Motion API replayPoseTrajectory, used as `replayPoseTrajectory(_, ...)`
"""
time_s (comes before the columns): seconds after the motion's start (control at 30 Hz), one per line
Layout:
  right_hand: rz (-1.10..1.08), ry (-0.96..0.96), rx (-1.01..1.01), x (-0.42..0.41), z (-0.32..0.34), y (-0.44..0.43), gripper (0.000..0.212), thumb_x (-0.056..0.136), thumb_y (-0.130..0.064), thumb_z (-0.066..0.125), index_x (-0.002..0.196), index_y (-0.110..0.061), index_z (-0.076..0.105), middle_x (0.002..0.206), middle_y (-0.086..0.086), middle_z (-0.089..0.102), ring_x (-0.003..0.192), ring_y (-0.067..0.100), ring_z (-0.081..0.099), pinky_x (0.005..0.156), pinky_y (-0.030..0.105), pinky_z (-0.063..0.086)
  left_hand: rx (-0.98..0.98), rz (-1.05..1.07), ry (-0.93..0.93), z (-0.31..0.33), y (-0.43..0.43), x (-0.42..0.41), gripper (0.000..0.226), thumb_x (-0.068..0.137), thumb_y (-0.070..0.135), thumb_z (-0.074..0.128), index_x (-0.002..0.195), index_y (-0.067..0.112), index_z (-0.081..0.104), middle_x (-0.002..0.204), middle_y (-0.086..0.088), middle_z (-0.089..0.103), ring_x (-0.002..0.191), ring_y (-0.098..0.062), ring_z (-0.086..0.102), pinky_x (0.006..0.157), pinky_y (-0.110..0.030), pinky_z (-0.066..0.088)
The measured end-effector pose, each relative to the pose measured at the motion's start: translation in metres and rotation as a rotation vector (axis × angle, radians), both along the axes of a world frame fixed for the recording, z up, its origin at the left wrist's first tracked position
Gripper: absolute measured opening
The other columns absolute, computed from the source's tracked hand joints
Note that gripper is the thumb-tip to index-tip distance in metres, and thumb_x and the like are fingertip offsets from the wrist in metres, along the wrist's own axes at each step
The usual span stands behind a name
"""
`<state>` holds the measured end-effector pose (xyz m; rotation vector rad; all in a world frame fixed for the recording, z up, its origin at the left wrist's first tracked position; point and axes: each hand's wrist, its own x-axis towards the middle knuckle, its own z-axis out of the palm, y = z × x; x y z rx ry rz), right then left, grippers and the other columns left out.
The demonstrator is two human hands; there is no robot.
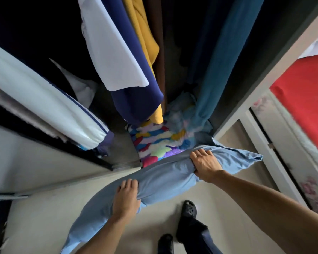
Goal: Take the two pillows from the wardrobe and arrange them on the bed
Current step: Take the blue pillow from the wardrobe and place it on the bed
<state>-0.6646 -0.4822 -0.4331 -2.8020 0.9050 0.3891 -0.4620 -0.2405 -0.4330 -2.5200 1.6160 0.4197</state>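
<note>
Pale-blue, soft, crumpled pillow (162,182) gripped by left hand (126,197) and right hand (205,165).

A multicoloured quilt (154,143) lies on the wardrobe floor (121,143).

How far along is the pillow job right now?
Early. Done: nothing on the red-covered bed yet. In hand: the left hand and right hand grip a light blue pillow at the wardrobe opening. Left: carry it over, then fetch the second pillow.

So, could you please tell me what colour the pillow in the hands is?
Plain light blue, seen in the head view: pillow.
</note>
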Motion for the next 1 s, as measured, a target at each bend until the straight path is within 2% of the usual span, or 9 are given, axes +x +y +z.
replayPoseTrajectory(0.1, -0.084, -0.004, -0.01, -0.035, 0.032, 0.017, 0.047, 0.067, -0.024, 0.068, 0.109, -0.011, 0.051, 0.113, 0.009, 0.06, 0.107, 0.03, 0.051, 0.085, 0.04, 0.04, -0.029, -0.097, -0.026, 0.029, -0.004, -0.012, 0.058, 0.028, 0.023, 0.089, 0.073, 0.016, 0.053, 0.073, -0.004, 0.06, 0.07, -0.028, 0.062, 0.058, -0.034, 0.053)
replayPoseTrajectory(0.2, -0.232, -0.022, -0.075, -0.094, 0.081, 0.043, 0.039, 0.072, -0.022, 0.062, 0.108, -0.012, 0.049, 0.114, 0.009, 0.058, 0.107, 0.03, 0.05, 0.084, 0.041, 0.04, -0.093, -0.275, -0.075, 0.081, -0.01, -0.042, 0.06, 0.024, 0.027, 0.09, 0.07, 0.017, 0.053, 0.071, -0.004, 0.06, 0.067, -0.026, 0.062, 0.055, -0.035, 0.052)
replayPoseTrajectory(0.33, -0.26, -0.029, -0.081, -0.12, 0.104, 0.048, 0.035, 0.072, -0.023, 0.059, 0.104, -0.013, 0.051, 0.109, 0.008, 0.058, 0.103, 0.03, 0.051, 0.079, 0.04, 0.038, -0.131, -0.345, -0.079, 0.092, -0.025, -0.049, 0.062, 0.026, 0.034, 0.09, 0.076, 0.018, 0.056, 0.075, -0.002, 0.061, 0.071, -0.024, 0.063, 0.058, -0.034, 0.053)
replayPoseTrajectory(0.5, -0.436, -0.06, -0.198, -0.215, 0.159, 0.039, 0.039, 0.07, -0.025, 0.063, 0.105, -0.013, 0.053, 0.109, 0.008, 0.059, 0.106, 0.029, 0.052, 0.084, 0.039, 0.039, -0.249, -0.523, -0.085, 0.136, -0.084, -0.114, 0.062, 0.024, 0.029, 0.088, 0.076, 0.018, 0.057, 0.074, 0.001, 0.061, 0.07, -0.022, 0.063, 0.059, -0.032, 0.055)
replayPoseTrajectory(0.63, -0.558, -0.059, -0.277, -0.293, 0.185, 0.017, 0.036, 0.075, -0.027, 0.058, 0.109, -0.015, 0.05, 0.113, 0.004, 0.057, 0.11, 0.026, 0.05, 0.087, 0.039, 0.04, -0.293, -0.62, -0.046, 0.161, -0.138, -0.182, 0.061, 0.026, 0.027, 0.088, 0.077, 0.018, 0.057, 0.072, 0.001, 0.06, 0.067, -0.022, 0.062, 0.057, -0.032, 0.054)
replayPoseTrajectory(0.7, -0.602, -0.059, -0.3, -0.333, 0.194, 0.0, 0.035, 0.076, -0.026, 0.056, 0.109, -0.016, 0.049, 0.112, 0.004, 0.056, 0.11, 0.026, 0.05, 0.087, 0.038, 0.039, -0.29, -0.671, -0.027, 0.17, -0.167, -0.218, 0.056, 0.032, 0.025, 0.087, 0.079, 0.017, 0.058, 0.073, 0.0, 0.06, 0.068, -0.023, 0.062, 0.058, -0.032, 0.054)
replayPoseTrajectory(0.83, -0.663, -0.023, -0.334, -0.415, 0.203, -0.05, 0.038, 0.076, -0.027, 0.059, 0.11, -0.015, 0.048, 0.112, 0.004, 0.055, 0.109, 0.026, 0.048, 0.088, 0.039, 0.041, -0.253, -0.731, 0.031, 0.172, -0.24, -0.293, 0.04, 0.057, 0.024, 0.077, 0.09, 0.016, 0.056, 0.09, -0.002, 0.061, 0.088, -0.026, 0.06, 0.076, -0.037, 0.051)
replayPoseTrajectory(1.0, -0.76, -0.021, -0.336, -0.517, 0.209, -0.122, 0.037, 0.076, -0.025, 0.061, 0.109, -0.015, 0.047, 0.113, 0.004, 0.055, 0.113, 0.026, 0.048, 0.088, 0.038, 0.039, -0.242, -0.816, 0.026, 0.172, -0.332, -0.396, 0.038, 0.073, 0.032, 0.066, 0.105, 0.018, 0.049, 0.109, 0.0, 0.055, 0.107, -0.022, 0.051, 0.09, -0.035, 0.042)
